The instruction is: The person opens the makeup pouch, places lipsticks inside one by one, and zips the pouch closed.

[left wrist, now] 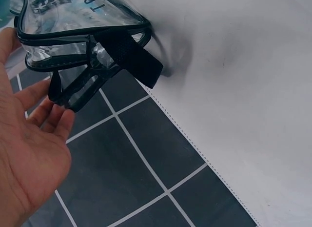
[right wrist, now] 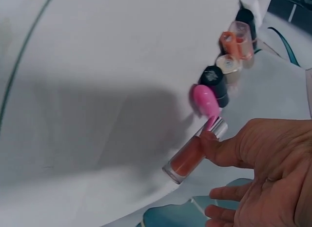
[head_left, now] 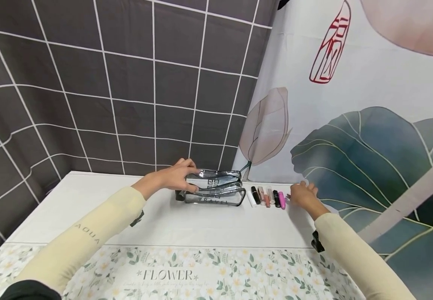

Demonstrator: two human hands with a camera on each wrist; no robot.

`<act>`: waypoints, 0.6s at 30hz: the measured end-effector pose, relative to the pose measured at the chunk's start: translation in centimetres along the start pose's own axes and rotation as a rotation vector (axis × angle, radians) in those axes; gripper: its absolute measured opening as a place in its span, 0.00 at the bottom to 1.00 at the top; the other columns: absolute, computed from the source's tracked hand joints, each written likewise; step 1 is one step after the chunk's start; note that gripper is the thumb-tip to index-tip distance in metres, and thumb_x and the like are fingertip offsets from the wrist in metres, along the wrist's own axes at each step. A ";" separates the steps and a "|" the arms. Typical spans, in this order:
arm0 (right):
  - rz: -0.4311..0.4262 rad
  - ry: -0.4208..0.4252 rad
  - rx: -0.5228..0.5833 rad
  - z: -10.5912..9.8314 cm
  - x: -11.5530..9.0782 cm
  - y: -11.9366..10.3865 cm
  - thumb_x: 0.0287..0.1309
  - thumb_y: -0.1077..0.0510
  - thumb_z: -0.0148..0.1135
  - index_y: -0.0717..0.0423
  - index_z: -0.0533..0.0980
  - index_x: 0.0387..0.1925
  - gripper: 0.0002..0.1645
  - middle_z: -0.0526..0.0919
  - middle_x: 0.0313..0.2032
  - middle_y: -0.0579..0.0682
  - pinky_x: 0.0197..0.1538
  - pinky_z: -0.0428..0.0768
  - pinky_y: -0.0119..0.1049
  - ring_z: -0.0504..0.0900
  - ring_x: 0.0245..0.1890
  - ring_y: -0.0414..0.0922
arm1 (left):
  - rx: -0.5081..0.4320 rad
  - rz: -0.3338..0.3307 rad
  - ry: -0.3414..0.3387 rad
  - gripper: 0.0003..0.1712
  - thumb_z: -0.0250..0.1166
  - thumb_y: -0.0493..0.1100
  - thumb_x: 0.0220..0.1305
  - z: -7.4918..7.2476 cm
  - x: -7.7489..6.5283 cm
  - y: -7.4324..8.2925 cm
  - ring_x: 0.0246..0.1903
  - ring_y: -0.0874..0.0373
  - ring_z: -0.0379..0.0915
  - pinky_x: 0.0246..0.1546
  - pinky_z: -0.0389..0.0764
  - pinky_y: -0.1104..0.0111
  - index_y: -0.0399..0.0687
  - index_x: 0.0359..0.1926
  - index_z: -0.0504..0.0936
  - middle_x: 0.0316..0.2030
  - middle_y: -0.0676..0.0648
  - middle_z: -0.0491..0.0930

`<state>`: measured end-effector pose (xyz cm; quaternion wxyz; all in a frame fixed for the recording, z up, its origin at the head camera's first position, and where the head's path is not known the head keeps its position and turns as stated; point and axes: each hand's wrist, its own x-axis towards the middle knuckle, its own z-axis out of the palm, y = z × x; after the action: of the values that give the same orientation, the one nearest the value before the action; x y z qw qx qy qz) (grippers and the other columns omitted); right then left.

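Note:
My left hand point(head_left: 179, 175) grips the left end of a clear pouch point(head_left: 214, 201) with black trim and "TRAVEL" lettering. Its top gapes, and in the left wrist view the fingers curl behind the pouch's end, near a black strap point(left wrist: 131, 58). At the right end of a row of lip cosmetics is my right hand point(head_left: 304, 196). Between thumb and hidden fingers it pinches a lip gloss tube point(right wrist: 187, 158), coral with a silver cap. The cap end is right by a bright pink tube point(right wrist: 205, 100), last in the row, beside a black-capped tube point(right wrist: 214, 85).
The row lies on the white table point(head_left: 209, 227), right of the pouch, with a white tube point(head_left: 252, 198) at its left end. A floral cloth point(head_left: 171, 287) covers the front. A dark grid curtain point(head_left: 126, 75) hangs behind; a leaf-printed curtain point(head_left: 366, 150) hangs at right.

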<state>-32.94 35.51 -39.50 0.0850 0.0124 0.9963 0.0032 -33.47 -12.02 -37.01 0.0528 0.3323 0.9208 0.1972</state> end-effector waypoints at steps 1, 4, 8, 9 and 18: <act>0.003 0.002 0.001 -0.2 0.0 -0.1 0.73 0.65 0.59 0.72 0.83 0.55 0.16 0.75 0.55 0.79 0.68 0.66 0.76 0.67 0.59 0.78 | 0.002 0.000 0.003 0.47 0.72 0.60 0.71 0.0 0.1 0.0 0.62 0.46 0.64 0.66 0.77 0.45 0.39 0.81 0.76 0.73 0.37 0.72; 0.014 0.000 -0.004 -0.6 0.2 -0.5 0.73 0.65 0.58 0.71 0.83 0.53 0.15 0.75 0.55 0.78 0.68 0.66 0.75 0.67 0.59 0.78 | 0.003 -0.005 0.003 0.47 0.73 0.60 0.70 0.0 0.1 0.1 0.62 0.46 0.64 0.66 0.77 0.45 0.39 0.81 0.76 0.74 0.38 0.72; 0.035 0.008 -0.024 -1.0 0.7 -1.0 0.76 0.63 0.57 0.71 0.83 0.52 0.15 0.73 0.60 0.82 0.70 0.66 0.76 0.67 0.63 0.81 | 0.007 -0.008 -0.008 0.47 0.72 0.61 0.70 -0.1 0.1 0.3 0.63 0.46 0.64 0.67 0.77 0.45 0.39 0.81 0.76 0.74 0.38 0.71; 0.036 0.018 -0.031 -1.1 0.8 -1.1 0.75 0.64 0.56 0.71 0.83 0.52 0.16 0.73 0.62 0.83 0.70 0.66 0.76 0.66 0.63 0.81 | 0.010 -0.008 -0.009 0.48 0.72 0.61 0.70 0.0 0.1 0.3 0.64 0.45 0.64 0.67 0.77 0.44 0.39 0.81 0.76 0.74 0.38 0.71; -0.015 0.120 -0.039 -3.2 0.6 -3.1 0.69 0.67 0.60 0.68 0.84 0.51 0.14 0.76 0.60 0.78 0.73 0.65 0.76 0.68 0.62 0.76 | 0.018 -0.017 -0.024 0.48 0.71 0.61 0.71 0.0 0.2 0.3 0.64 0.45 0.64 0.68 0.76 0.43 0.39 0.82 0.74 0.75 0.37 0.70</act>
<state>-34.17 32.41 -36.53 0.0251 0.0031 0.9994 0.0230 -33.41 -11.68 -36.85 0.0624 0.3270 0.9247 0.1845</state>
